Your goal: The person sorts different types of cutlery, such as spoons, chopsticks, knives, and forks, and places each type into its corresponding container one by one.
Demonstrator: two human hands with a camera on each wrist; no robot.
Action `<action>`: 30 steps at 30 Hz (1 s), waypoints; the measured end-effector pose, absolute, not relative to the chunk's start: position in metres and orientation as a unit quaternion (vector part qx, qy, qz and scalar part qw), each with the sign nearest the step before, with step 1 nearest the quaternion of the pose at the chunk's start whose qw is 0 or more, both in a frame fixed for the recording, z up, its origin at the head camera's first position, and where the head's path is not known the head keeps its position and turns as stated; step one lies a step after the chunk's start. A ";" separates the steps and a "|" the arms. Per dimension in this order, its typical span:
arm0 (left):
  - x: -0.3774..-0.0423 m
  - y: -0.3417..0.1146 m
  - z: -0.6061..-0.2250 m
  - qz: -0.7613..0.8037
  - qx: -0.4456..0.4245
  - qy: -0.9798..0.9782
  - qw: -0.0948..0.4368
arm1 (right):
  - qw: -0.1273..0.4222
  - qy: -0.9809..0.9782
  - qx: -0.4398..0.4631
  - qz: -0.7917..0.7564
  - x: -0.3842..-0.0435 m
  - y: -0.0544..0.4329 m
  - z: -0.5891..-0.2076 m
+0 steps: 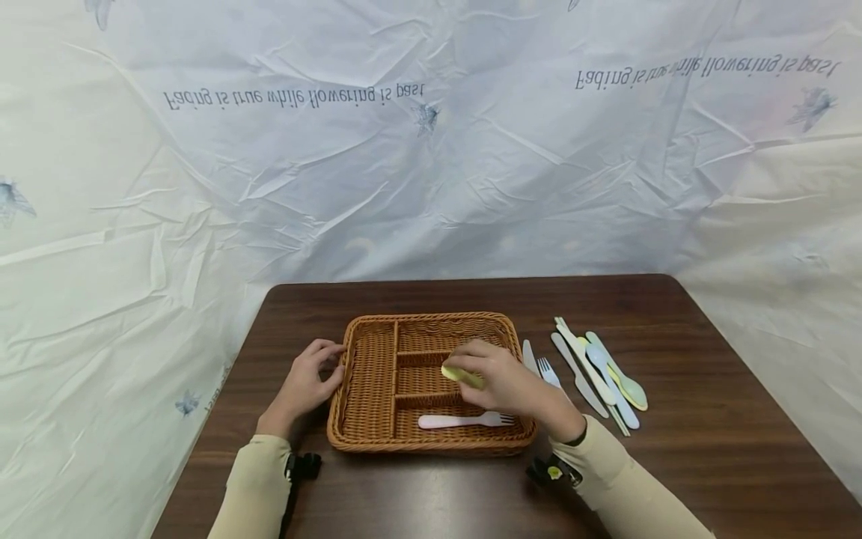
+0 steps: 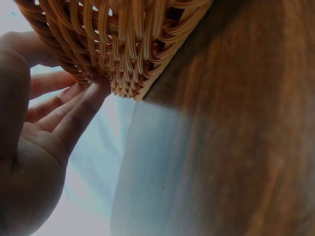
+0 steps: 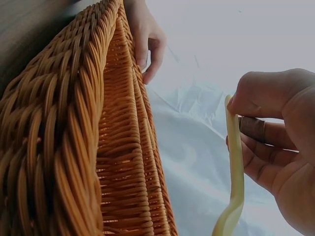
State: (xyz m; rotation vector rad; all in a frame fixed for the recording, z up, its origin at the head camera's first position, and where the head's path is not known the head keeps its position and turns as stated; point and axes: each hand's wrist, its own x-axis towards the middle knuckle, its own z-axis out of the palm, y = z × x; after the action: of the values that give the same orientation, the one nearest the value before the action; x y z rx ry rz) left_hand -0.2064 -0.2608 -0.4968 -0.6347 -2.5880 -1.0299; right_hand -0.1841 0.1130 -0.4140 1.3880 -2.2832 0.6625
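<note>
A brown wicker basket (image 1: pixel 394 374) with dividers lies on the table. My left hand (image 1: pixel 306 382) touches the outside of its left wall with loosely bent fingers; in the left wrist view fingertips (image 2: pixel 101 87) meet the weave. Above the middle right compartment, my right hand (image 1: pixel 494 378) pinches a yellow utensil (image 3: pixel 235 162) between thumb and fingers. Its handle shows in the right wrist view, curving at the bottom; its far end is cut off there, so its kind is unclear. A pink fork (image 1: pixel 451 422) lies in the front right compartment, tines to the right.
Right of the basket lie a knife (image 1: pixel 530 357) and a blue-white fork (image 1: pixel 548 370), partly behind the right arm. Farther right is a loose pile with another knife (image 1: pixel 579 376), chopsticks (image 1: pixel 622 424), a blue spoon (image 1: pixel 595 355) and a green spoon (image 1: pixel 631 391). A white printed sheet (image 1: pixel 431 187) hangs behind the table.
</note>
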 end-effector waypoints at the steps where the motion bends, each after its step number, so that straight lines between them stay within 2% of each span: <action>1: -0.206 -0.261 -0.497 -0.357 -0.220 -0.897 0.142 | 0.192 -0.812 0.498 0.236 -0.183 0.112 -0.414; 10: -0.207 -0.261 -0.500 -0.358 -0.221 -0.896 0.140 | 0.190 -0.798 0.527 0.224 -0.178 0.103 -0.418; 17: -0.208 -0.260 -0.500 -0.358 -0.223 -0.895 0.144 | 0.155 -0.787 0.560 0.209 -0.174 0.095 -0.420; 23: -0.207 -0.259 -0.497 -0.356 -0.224 -0.896 0.144 | 0.145 -0.801 0.545 0.200 -0.175 0.100 -0.422; 30: -0.206 -0.260 -0.498 -0.351 -0.220 -0.899 0.144 | 0.166 -0.809 0.526 0.204 -0.176 0.108 -0.423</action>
State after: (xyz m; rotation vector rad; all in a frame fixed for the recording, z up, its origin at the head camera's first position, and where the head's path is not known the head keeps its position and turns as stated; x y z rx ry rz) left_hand -0.2065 -0.2602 -0.4976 -0.6355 -2.5897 -1.0118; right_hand -0.1758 0.1084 -0.4233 1.4974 -2.3028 0.5817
